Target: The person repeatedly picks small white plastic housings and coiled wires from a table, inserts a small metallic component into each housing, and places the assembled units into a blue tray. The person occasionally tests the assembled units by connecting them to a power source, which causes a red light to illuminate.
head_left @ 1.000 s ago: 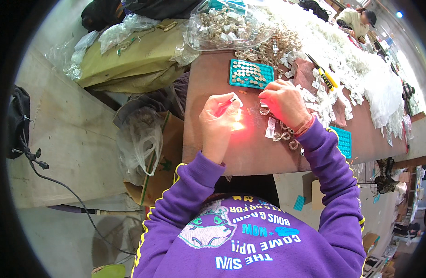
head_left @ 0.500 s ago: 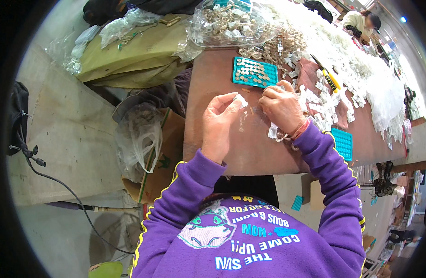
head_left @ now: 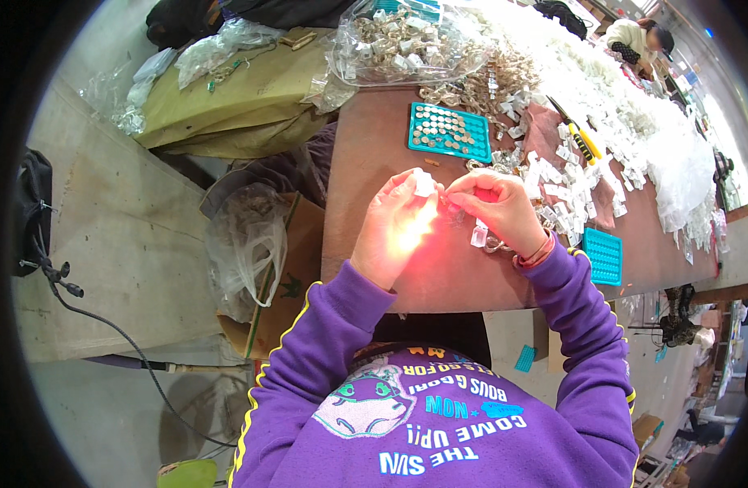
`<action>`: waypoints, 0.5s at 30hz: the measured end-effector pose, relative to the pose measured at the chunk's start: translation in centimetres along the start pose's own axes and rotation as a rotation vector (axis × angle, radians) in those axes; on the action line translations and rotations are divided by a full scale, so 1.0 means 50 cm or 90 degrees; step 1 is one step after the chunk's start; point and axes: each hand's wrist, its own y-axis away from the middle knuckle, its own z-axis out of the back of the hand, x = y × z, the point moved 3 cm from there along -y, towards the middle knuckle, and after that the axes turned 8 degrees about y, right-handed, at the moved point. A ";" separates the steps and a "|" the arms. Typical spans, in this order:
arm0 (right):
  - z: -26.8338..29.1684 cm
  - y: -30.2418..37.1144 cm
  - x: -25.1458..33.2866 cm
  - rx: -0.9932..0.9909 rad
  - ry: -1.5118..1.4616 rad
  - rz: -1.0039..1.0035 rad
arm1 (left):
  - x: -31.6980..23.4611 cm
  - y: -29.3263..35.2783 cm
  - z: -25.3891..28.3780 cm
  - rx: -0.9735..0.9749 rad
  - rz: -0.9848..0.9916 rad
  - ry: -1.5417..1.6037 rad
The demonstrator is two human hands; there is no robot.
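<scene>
Tabletop [head_left: 362, 150]: supporting teal tray [head_left: 477, 132].
Left hand [head_left: 388, 228]: I'm pinching white piece [head_left: 424, 184].
Right hand [head_left: 506, 213]: now coming alongside, fingertips pinched, contents unclear.

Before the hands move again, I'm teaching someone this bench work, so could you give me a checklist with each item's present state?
1. White piece secured: ok, pinched at the fingertips of the left hand.
2. Right hand gripping something: cannot tell; its fingertips are close to the left hand's, but any item there is too small to make out.
3. Clear view of the left hand: not ok, bright red glare washes over its palm side.
4. Teal tray flat on the table, beyond the hands: ok, partly filled with round pieces.
5. Yellow-and-black-handled tool away from the hands: ok, lying off to the right.
</scene>
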 end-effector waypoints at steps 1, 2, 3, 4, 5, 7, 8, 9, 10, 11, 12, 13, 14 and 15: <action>-0.003 0.002 0.003 -0.014 0.017 0.012 | 0.001 0.001 0.002 0.000 0.008 0.001; -0.007 0.005 0.006 -0.029 0.034 0.023 | 0.002 0.001 0.003 -0.001 0.016 0.003; -0.011 0.008 0.009 -0.043 0.047 0.038 | 0.002 0.002 0.004 -0.006 0.009 -0.001; -0.016 0.010 0.013 -0.058 0.090 0.053 | 0.001 0.003 0.005 -0.010 0.002 -0.004; -0.020 0.013 0.017 -0.072 0.128 0.072 | 0.001 0.004 0.003 0.005 -0.004 -0.005; -0.022 0.013 0.023 -0.094 0.174 0.089 | 0.000 0.005 0.002 -0.015 0.004 -0.011; -0.021 0.012 0.025 -0.102 0.181 0.087 | -0.001 0.005 -0.001 -0.006 0.010 -0.014; -0.019 0.010 0.027 -0.109 0.188 0.086 | -0.002 0.005 -0.004 -0.006 0.020 -0.010; -0.016 0.008 0.030 -0.121 0.190 0.090 | -0.004 0.006 -0.008 0.002 0.031 -0.008; -0.008 0.006 0.032 -0.133 0.193 0.094 | -0.002 0.007 -0.013 0.011 0.043 -0.006; -0.001 0.004 0.035 -0.145 0.194 0.102 | -0.005 0.008 -0.013 -0.022 0.022 -0.038; 0.003 0.005 0.039 -0.132 0.228 0.136 | -0.002 0.010 -0.013 -0.055 0.002 -0.070; 0.003 0.003 0.035 -0.125 0.195 0.105 | -0.001 0.011 -0.017 -0.048 -0.018 -0.089; 0.002 0.001 0.032 -0.124 0.156 0.084 | -0.002 0.010 -0.016 -0.079 -0.016 -0.094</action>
